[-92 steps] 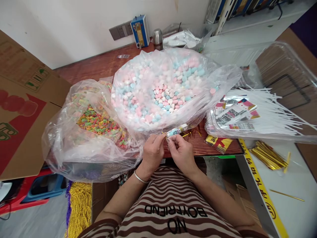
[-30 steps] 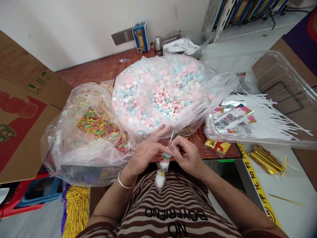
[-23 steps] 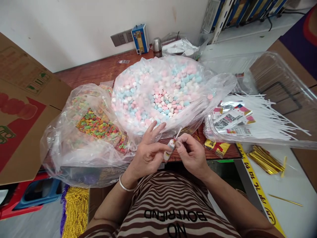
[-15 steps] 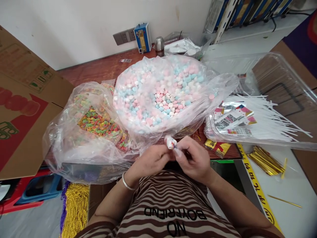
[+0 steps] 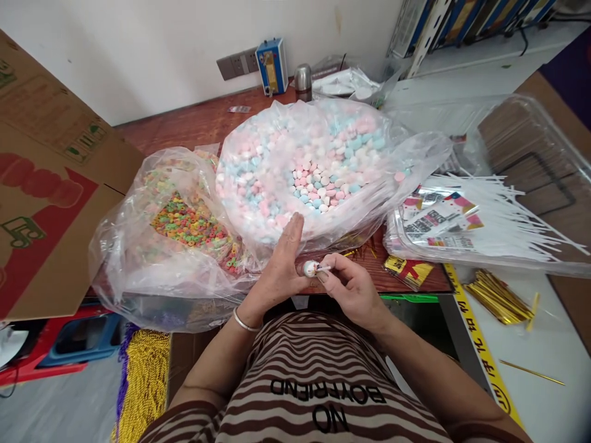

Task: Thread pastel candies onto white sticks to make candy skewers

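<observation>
My right hand (image 5: 353,289) pinches the thin white stick of a small round white piece (image 5: 311,268) with coloured marks, held above the table's front edge. My left hand (image 5: 281,264) is open beside it, fingers stretched up toward the bags, thumb close to the white piece; whether they touch I cannot tell. Behind the hands lies a big clear bag of pink, blue and white candies (image 5: 318,184). To its left is a clear bag of coloured ring-shaped pieces (image 5: 194,227).
At right, a clear plastic tray (image 5: 415,254) holds white sticks (image 5: 503,215) and printed packets. Gold ties (image 5: 498,298) lie near yellow tape. A cardboard box (image 5: 55,178) stands left. A blue box (image 5: 272,66) and metal-topped bottle (image 5: 303,82) stand at the back.
My left hand has opened, its fingers now stretched upward. The white piece has turned and shifted slightly left, its stick now showing in my right hand. The whole view has shifted a little.
</observation>
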Available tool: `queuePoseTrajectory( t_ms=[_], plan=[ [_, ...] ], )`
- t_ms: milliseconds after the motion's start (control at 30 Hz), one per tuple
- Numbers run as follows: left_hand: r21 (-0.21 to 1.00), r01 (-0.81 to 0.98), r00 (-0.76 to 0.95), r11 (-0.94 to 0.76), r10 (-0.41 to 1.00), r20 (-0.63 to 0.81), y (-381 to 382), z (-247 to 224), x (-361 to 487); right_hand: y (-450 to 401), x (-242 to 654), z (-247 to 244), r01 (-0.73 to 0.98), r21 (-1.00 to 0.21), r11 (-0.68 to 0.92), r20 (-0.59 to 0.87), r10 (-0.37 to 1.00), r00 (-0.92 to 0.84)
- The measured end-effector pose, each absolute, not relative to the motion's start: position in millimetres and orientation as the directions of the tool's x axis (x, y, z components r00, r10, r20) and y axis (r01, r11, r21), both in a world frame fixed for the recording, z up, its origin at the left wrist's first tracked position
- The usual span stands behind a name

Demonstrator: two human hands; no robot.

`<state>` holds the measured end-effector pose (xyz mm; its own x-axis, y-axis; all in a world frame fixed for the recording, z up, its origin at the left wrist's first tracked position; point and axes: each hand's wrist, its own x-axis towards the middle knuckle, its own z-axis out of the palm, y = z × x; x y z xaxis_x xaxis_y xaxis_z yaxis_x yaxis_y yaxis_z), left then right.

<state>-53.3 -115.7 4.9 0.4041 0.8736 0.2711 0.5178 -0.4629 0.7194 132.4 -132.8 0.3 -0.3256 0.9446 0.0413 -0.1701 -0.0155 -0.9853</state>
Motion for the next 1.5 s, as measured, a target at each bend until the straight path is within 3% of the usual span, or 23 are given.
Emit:
queuePoseTrajectory(
  t_ms=[133, 233, 300, 367, 500, 633, 700, 800, 867, 933, 1033, 1100, 1167, 1267, 1300, 1400, 1500],
  plan=[
    [0.573, 0.645, 0.281, -0.506, 0.854, 0.438, -115.7, -0.3, -49.8, -128.8, 133.5, -2.3, -0.362, -0.875, -0.322, -0.134, 0.879, -0.457],
    [0.511, 0.725, 0.148, -0.462, 0.828, 0.540, -116.0, 3.5, -52.5, -134.0, 127.5, -5.1, -0.356, -0.813, -0.460, -0.201, 0.796, -0.571],
    [0.580, 0.699, 0.052, -0.418, 0.839, 0.542, -118.1, 6.3, -54.6, -139.5, 119.7, -9.0, -0.321, -0.805, -0.499, -0.219, 0.753, -0.621],
    [0.736, 0.569, -0.016, -0.367, 0.890, 0.456, -122.6, 7.2, -55.7, -142.6, 110.8, -14.5, -0.282, -0.825, -0.489, -0.234, 0.751, -0.618],
    [0.977, 0.172, -0.048, -0.128, 0.989, 0.138, -141.4, 2.5, -59.1, -142.3, 97.5, -21.6, -0.188, -0.939, -0.288, -0.153, 0.840, -0.521],
    [0.977, -0.174, 0.029, 0.121, 0.993, -0.118, -177.2, -1.9, -80.0, -147.3, 84.4, -20.3, -0.032, -0.995, 0.090, 0.093, 0.844, -0.529],
    [0.950, -0.250, 0.068, 0.186, 0.982, -0.175, -203.3, -2.0, -99.4, -151.0, 68.4, -20.9, 0.033, -0.932, 0.361, 0.270, 0.753, -0.599],
    [0.916, -0.302, 0.089, 0.263, 0.965, -0.247, -254.3, -0.6, -130.5, -162.2, 27.8, -23.2, -0.013, -0.739, 0.674, 0.495, 0.529, -0.690],
    [0.906, -0.302, 0.049, 0.296, 0.954, -0.295, -293.8, 1.0, -149.9, -174.8, -3.0, -24.3, -0.109, -0.663, 0.741, 0.541, 0.374, -0.753],
    [0.936, -0.217, -0.151, 0.278, 0.937, -0.314, -335.0, 1.8, -170.7, -187.7, -28.4, -25.5, -0.201, -0.657, 0.727, 0.514, 0.237, -0.824],
    [0.954, 0.078, -0.618, 0.290, 0.765, -0.182, -393.3, -7.3, -206.2, -197.5, -48.5, -29.9, -0.252, -0.697, 0.672, 0.434, 0.116, -0.893],
    [0.912, 0.171, -0.806, 0.374, 0.585, -0.088, -422.5, -27.2, -227.1, -195.8, -50.7, -35.5, -0.233, -0.721, 0.653, 0.372, 0.080, -0.925],
    [0.921, 0.046, -0.881, 0.388, 0.449, -0.145, -437.8, -59.2, -239.7, -189.9, -47.4, -42.9, -0.192, -0.735, 0.651, 0.305, 0.064, -0.950],
    [0.901, -0.398, -0.892, 0.172, 0.158, -0.424, -433.5, -115.9, -240.7, -180.7, -36.2, -54.5, -0.097, -0.755, 0.648, 0.188, 0.072, -0.979],
    [0.879, -0.455, -0.873, 0.141, 0.126, -0.472, -427.3, -132.0, -238.1, -178.5, -31.4, -57.7, -0.064, -0.763, 0.643, 0.145, 0.074, -0.987],
    [0.851, -0.522, -0.849, 0.057, 0.063, -0.525, -406.5, -158.6, -232.5, -174.1, -16.7, -63.9, 0.036, -0.792, 0.609, 0.025, 0.091, -0.996],
    [0.878, -0.477, -0.879, -0.030, -0.006, -0.477, -389.8, -149.3, -239.1, -170.9, -5.6, -65.9, 0.116, -0.821, 0.559, -0.050, 0.132, -0.990]
  ],
)
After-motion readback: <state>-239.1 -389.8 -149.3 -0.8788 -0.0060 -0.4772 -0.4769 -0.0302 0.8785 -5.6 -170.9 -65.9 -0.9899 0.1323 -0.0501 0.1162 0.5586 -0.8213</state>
